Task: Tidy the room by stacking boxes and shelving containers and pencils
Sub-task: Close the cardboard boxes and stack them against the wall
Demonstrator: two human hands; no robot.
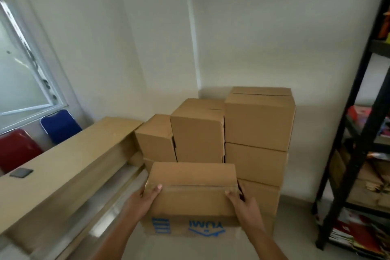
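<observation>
The only print I can read is on the cardboard box [191, 200] held in front of me: blue letters along its lower front edge, upside down from my view, spelling "YUMI" above a blue arrow-like mark. Left of that sits a blue striped block, too blurred to read.

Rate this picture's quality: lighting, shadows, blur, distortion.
Head view: soft, dim daylight from the frosted window; faint shadows behind the stacked boxes; wide-angle bending tilts the black shelf and window frame; mild blur on the held box, left hand, right hand and shelf contents; glare on the glossy floor.
</observation>
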